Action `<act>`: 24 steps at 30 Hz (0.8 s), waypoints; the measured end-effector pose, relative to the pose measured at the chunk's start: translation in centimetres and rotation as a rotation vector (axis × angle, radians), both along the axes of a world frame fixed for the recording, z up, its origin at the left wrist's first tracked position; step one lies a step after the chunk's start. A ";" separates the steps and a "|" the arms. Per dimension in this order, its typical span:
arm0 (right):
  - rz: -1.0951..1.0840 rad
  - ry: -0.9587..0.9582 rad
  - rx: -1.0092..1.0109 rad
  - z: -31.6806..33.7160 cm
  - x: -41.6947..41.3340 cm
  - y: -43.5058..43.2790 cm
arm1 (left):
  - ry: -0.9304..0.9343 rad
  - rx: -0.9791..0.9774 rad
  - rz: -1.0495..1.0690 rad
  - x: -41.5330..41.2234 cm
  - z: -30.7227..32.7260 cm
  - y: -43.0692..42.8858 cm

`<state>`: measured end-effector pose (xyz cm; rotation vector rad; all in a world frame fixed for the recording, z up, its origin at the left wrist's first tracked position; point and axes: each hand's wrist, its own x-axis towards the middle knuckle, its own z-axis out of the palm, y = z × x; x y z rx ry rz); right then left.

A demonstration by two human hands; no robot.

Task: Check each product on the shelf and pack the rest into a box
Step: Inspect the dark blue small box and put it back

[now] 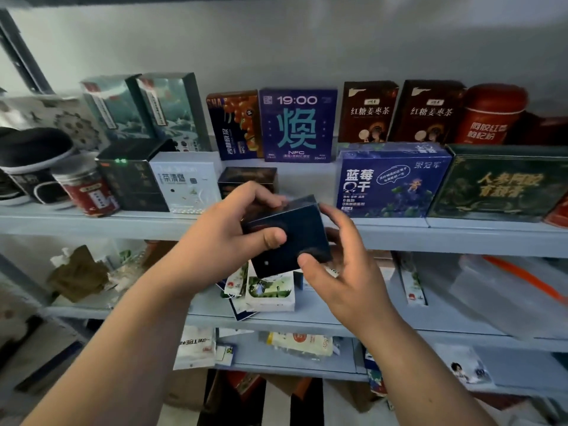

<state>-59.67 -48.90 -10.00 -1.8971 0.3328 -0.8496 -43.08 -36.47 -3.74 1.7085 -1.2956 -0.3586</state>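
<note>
A pale blue metal shelf [92,222] stands against a grey wall, its upper board crowded with packaged goods. In the centre of the frame, in front of that board's edge, both hands hold a small dark blue box [295,238], tilted with one corner towards the camera and clear of the shelf. The left hand [221,238] clamps it from the left, fingers curled over the top and thumb pressed on the near face. The right hand [347,272] grips the right side, thumb on the lower corner and fingers wrapped behind.

Just behind the left hand, a similar dark box [249,176] sits on the board. To its left stand a white box [184,182], a black box [129,179] and a red-labelled jar [89,192]. Behind, in the middle of the frame, a purple box marked 19:00 [298,124] stands upright. Right of the hands is a blue box printed with blueberries [390,182], with a dark green box [504,182] beside it. Two brown boxes [367,112] and a red tin [491,115] line the back row at upper right.

On the board below, loose printed packets [270,290] lie in a heap under the hands.
</note>
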 end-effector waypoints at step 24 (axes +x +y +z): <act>-0.120 -0.053 0.497 -4.1 4.5 14.5 | 0.469 -0.241 -0.122 5.8 -8.9 13.8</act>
